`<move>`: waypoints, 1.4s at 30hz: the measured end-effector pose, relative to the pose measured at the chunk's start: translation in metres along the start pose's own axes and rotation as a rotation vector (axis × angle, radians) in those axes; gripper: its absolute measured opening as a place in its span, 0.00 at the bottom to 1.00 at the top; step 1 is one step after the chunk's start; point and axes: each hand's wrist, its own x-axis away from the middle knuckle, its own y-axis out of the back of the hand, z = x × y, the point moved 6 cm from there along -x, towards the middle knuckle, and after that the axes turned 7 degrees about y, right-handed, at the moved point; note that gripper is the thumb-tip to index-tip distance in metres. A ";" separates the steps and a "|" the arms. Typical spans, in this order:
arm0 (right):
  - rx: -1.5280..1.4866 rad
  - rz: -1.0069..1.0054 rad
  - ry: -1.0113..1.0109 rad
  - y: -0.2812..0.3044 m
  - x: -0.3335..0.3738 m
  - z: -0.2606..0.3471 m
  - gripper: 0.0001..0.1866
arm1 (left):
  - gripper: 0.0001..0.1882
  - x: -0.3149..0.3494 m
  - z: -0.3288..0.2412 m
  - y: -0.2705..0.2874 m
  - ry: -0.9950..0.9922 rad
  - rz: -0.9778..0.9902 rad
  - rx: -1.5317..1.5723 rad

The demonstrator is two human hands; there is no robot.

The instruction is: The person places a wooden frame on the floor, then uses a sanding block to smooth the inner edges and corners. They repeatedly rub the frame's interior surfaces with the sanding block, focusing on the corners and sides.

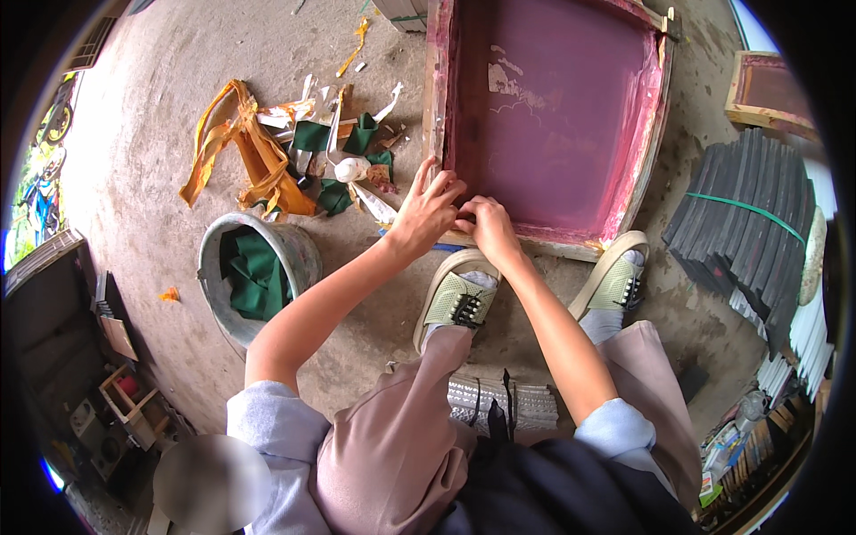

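Okay, we see both hands meeting at the near left corner of a wooden screen-printing frame (435, 80) that lies flat on the concrete floor (143, 169). The left hand (426, 211) has its fingers spread and rests its fingertips on the frame's corner edge; it looks mostly open, pressing rather than wrapped around anything. The right hand (487, 227) sits just beside it, touching it, fingers curled in and pinching at the frame's lower edge; we cannot tell what, if anything, is between those fingers. The frame's mesh (557, 125) is stained purple-pink, with a pale patch near its upper left. The frame's near edge lies right in front of the person's two feet in pale lace-up shoes, the left shoe (459, 299) directly under the hands and the right shoe (615, 281) near the frame's other near corner. Left of the hands, a metal bucket (214, 267) holds green cloth (257, 281). Beyond it, near the frame's left side, we see a pile of orange strips (245, 152), green scraps and white bits. On the right, well apart from the hands, a banded stack of dark flat sheets (740, 214) and another small wooden frame (771, 94).
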 end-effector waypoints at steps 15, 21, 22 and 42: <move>0.378 0.177 0.251 -0.011 -0.005 0.024 0.15 | 0.13 0.019 0.028 0.000 -0.260 -0.178 0.266; 0.538 0.109 0.232 -0.018 -0.004 0.018 0.15 | 0.15 0.023 0.032 0.004 -0.342 -0.287 0.360; 0.524 0.089 0.228 -0.016 -0.006 0.019 0.16 | 0.14 0.024 0.034 0.004 -0.314 -0.299 0.383; 0.154 0.349 -0.169 -0.007 -0.021 -0.015 0.25 | 0.13 0.032 0.036 -0.018 0.431 -0.395 0.637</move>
